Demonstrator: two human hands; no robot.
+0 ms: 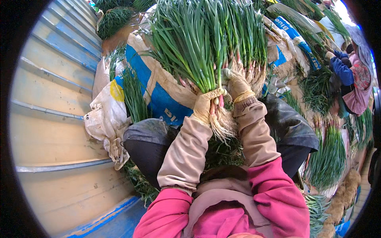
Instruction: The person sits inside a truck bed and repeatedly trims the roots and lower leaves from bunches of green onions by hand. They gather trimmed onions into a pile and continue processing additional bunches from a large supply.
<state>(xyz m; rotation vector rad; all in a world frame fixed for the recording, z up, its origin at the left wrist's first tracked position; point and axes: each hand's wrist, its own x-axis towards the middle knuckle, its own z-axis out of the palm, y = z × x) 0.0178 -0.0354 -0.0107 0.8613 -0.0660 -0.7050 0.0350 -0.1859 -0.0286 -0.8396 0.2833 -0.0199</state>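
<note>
Where the knees (149, 131) part, the left hand (208, 104) grasps an onion bunch (200, 67) just above its roots (222, 123), while the right hand (239, 85) curls close beside; whether that one grips any stems, I cannot tell. Beyond, more onions (254, 45) lie near a blue-and-white sack (164, 104); far right is a co-worker (359, 77).

Can't see the stems inside the left hand (208, 105), since the gloved fingers wrap right over them, and honestly I can't tell how the right hand (239, 85) grips, with stalks covering part of it. The spring onions (190, 47) lose their leaf tips at the top edge, and they hide a chunk of the blue-and-white sack (168, 104). The pink sleeves (164, 212) run off the bottom. That person (353, 79) over right? Too small to tell what they're handling.
</note>
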